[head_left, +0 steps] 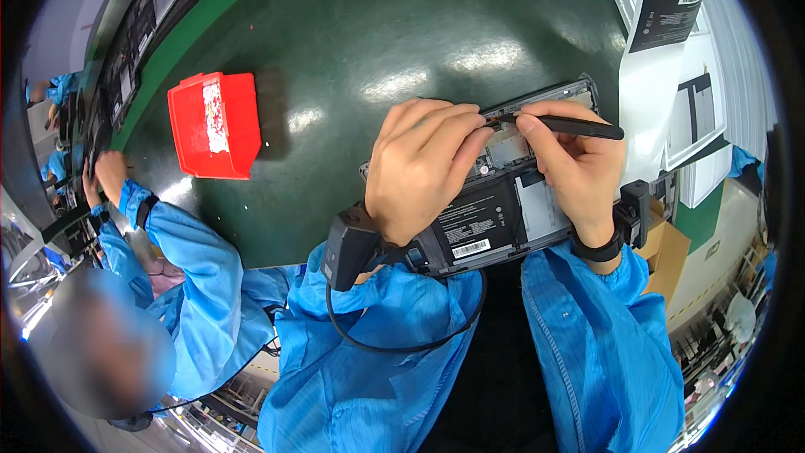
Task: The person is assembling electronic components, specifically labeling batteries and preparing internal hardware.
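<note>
The dark green table [352,25] is the work surface. An opened black device chassis [493,170], apparently a laptop base, lies at the table's near edge, toward the right-hand corner, set slightly askew to that edge, its inside facing up. From here I cannot tell whether it overhangs the edge. Along the table's right edge hangs a white backing sheet [650,101] with black labels. The red bin [215,126] stands well apart from the chassis, toward the table's left edge. Inside the chassis, the black battery pack [474,226] occupies the side nearest the person.

Left hand [419,159]: placed over the left part of the chassis. Fingers bent and close together, tips at the inner parts near the far side; whether they grip or only steady a part cannot be told.

Right hand [579,172]: thumb and index finger clamped on a slim black hand tool [583,127], possibly tweezers, its working end directed left toward the left fingertips.

Step in hand, as judged: fine work on a small part along the chassis's far side. The next move appears to call for a steady chassis, light tool pressure and a clear sight of the tip, which the fingers partly hide.
</note>
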Tool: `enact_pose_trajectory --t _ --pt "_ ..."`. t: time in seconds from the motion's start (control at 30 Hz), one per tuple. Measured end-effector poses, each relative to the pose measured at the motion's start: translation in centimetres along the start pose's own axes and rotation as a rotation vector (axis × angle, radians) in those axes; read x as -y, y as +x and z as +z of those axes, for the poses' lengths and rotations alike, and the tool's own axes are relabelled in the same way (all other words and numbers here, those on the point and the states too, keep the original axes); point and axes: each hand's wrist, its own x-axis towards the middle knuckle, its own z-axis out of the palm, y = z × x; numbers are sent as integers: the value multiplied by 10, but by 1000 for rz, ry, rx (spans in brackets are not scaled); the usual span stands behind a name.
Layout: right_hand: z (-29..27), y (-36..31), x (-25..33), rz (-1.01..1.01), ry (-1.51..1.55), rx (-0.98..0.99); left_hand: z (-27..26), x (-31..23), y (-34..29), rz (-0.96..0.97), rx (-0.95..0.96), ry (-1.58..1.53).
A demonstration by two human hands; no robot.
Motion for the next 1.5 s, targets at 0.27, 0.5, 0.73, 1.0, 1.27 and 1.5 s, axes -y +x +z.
enact_pose_trajectory --t 0.27,0.5,0.73,1.0,1.27,1.5 --pt "0 0 0 5 -16 10 -1 -1 -1 -52 -8 -10" --pt "2 2 2 -12 -25 5 -7 -10 6 -299 55 -60" --pt "1 2 1 5 -61 3 -4 1 6 -265 133 -36" --pt "2 2 1 -9 -121 -22 -3 -8 -7 160 116 323" --pt "0 1 1 -102 -171 10 -3 -11 -13 163 148 410" --pt "-1 -1 -5 -99 -112 14 -6 -8 -16 170 160 415"
